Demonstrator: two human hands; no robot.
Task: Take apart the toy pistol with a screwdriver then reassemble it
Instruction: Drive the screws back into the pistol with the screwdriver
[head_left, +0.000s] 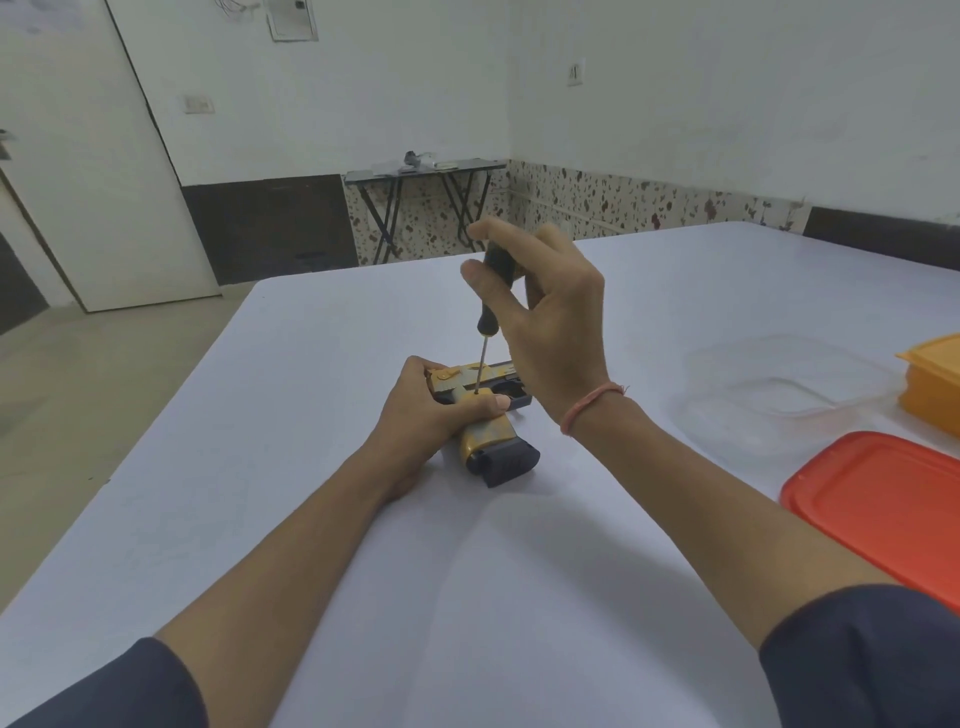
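A yellow and black toy pistol (488, 441) lies on its side on the white table (311, 467), with its black magazine base pointing toward me. My left hand (431, 410) presses it down, thumb across the grip. My right hand (545, 317) holds a black-handled screwdriver (491, 306) upright above the pistol. The thin metal shaft runs down and its tip rests on the pistol's side just above my left thumb. Part of the pistol's rear is hidden under my left hand.
A red lid (883, 509) lies at the right edge of the table, with an orange box (935, 384) behind it. A clear plastic lid (779, 379) lies between them and my hands. A folding table (421, 176) stands by the far wall.
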